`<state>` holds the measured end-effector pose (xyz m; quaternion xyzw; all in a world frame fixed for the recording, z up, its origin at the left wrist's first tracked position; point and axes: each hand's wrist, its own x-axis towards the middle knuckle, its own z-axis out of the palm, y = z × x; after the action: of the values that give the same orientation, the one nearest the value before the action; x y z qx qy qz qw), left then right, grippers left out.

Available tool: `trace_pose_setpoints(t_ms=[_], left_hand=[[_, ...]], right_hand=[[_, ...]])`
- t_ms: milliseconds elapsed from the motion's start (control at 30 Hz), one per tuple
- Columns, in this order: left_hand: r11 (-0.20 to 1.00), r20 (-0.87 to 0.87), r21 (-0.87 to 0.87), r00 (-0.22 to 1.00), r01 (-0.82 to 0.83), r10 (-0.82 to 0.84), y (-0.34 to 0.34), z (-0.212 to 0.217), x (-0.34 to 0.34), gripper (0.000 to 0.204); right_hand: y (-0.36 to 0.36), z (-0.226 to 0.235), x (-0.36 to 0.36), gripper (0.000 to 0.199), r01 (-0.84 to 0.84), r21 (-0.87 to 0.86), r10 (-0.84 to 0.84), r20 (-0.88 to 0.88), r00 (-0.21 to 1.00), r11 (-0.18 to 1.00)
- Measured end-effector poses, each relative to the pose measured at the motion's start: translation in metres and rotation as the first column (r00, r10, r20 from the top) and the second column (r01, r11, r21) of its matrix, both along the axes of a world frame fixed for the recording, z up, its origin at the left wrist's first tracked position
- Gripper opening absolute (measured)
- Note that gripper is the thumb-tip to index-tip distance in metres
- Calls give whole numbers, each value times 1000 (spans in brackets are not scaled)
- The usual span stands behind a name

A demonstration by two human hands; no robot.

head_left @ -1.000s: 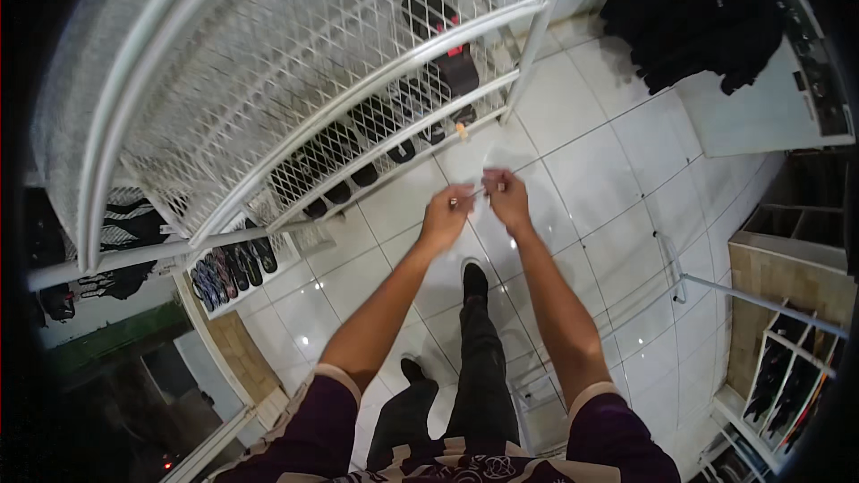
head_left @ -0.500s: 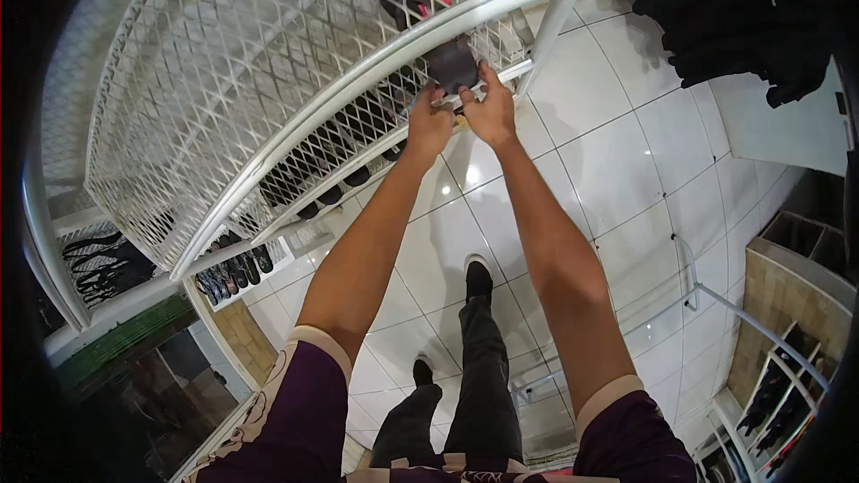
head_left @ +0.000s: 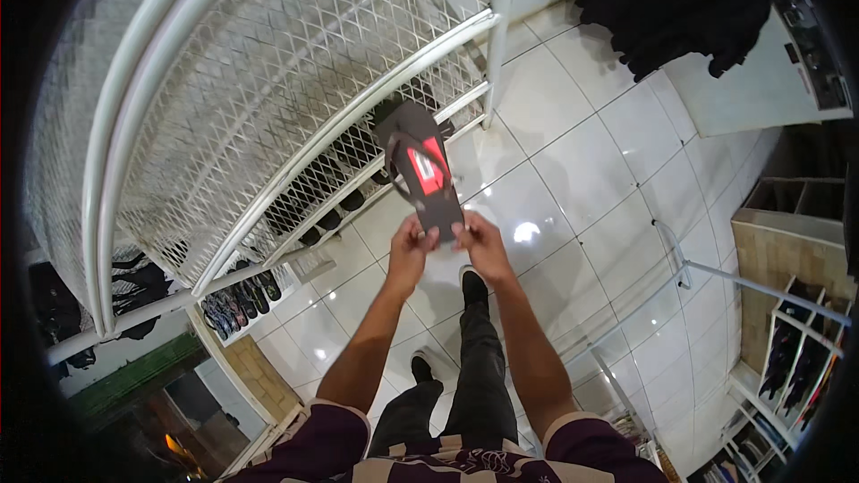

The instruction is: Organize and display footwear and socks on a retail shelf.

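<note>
A dark brown flip-flop (head_left: 414, 128) with thong straps and a red label with a white patch points away from me, in front of the mesh rack. Its near end is pinched between my two hands. My left hand (head_left: 411, 245) closes on the near left corner, thumb on top. Opposite it, my right hand (head_left: 483, 244) grips the near right corner in the same way. Whether a second flip-flop lies beneath is hidden. Just beyond the toe end is the rack's lower shelf, with dark footwear (head_left: 354, 145) seen through the mesh.
The white wire-mesh rack (head_left: 268, 125) with tubular rails fills the upper left. Several patterned sandals (head_left: 242, 295) stand on a low shelf at left. Black garments (head_left: 680, 0) hang at upper right. A grey metal tube frame (head_left: 761, 291) crosses the right side above the white tiled floor (head_left: 591, 179).
Both hands have drawn back toward me from the rack, bringing the flip-flop out. Its straps and red label now show fully. The view has shifted slightly.
</note>
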<state>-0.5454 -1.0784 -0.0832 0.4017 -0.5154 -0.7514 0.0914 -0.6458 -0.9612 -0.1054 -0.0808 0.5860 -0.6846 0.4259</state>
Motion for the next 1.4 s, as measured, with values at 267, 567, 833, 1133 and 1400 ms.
trace_pose_setpoints(t_ms=[267, 567, 833, 1133, 1400], left_hand=[[972, -38, -66, 973, 224, -227, 77, 92, 139, 33], [874, -244, -155, 839, 461, -486, 124, 211, 286, 40], [706, -327, -132, 642, 696, -694, 196, 271, 375, 41], [241, -300, -66, 211, 968, -930, 333, 279, 448, 39], [-267, -281, -40, -267, 963, -922, 512, 266, 531, 38]], right_hand=[[102, 92, 150, 34, 89, 59, -97, 149, 984, 994], [171, 224, 341, 31, 406, 26, -405, -52, 913, 913], [254, 275, 478, 26, 672, -9, -667, -129, 734, 741], [408, 307, 603, 40, 903, -66, -882, -256, 395, 424], [588, 310, 741, 45, 964, -233, -991, -10, -133, -127]])
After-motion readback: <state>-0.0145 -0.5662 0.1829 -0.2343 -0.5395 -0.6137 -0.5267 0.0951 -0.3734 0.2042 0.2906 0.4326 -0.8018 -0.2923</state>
